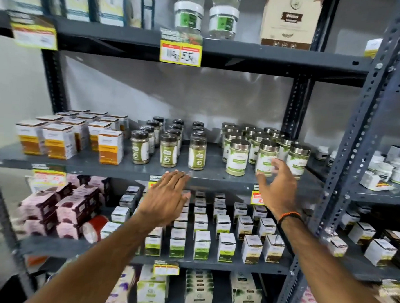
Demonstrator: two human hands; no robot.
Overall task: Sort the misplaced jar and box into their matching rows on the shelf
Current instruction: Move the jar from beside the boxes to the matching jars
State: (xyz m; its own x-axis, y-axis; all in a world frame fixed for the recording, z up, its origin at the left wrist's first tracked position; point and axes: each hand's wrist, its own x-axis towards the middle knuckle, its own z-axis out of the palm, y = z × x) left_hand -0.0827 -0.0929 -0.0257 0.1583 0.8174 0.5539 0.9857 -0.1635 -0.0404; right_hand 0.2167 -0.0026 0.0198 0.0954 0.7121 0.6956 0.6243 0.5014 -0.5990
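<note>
On the middle shelf [216,175] stand white-and-orange boxes [59,140] at the left, dark-lidded jars of green powder [168,153] in the middle and silver-lidded green-label jars [238,157] at the right. One orange box [110,147] stands at the right end of the box group, closest to the dark-lidded jars. My left hand [165,200] is flat and open just below the shelf's front edge, holding nothing. My right hand [276,181] is open with fingers spread right in front of a silver-lidded jar [266,157], not gripping it.
The shelf below holds pink packets [57,208] at the left and rows of small white-and-green boxes [203,233]. The upper shelf carries white-lidded jars [188,17] and a tan box [289,21]. A grey slotted upright [349,148] and a neighbouring rack stand at the right.
</note>
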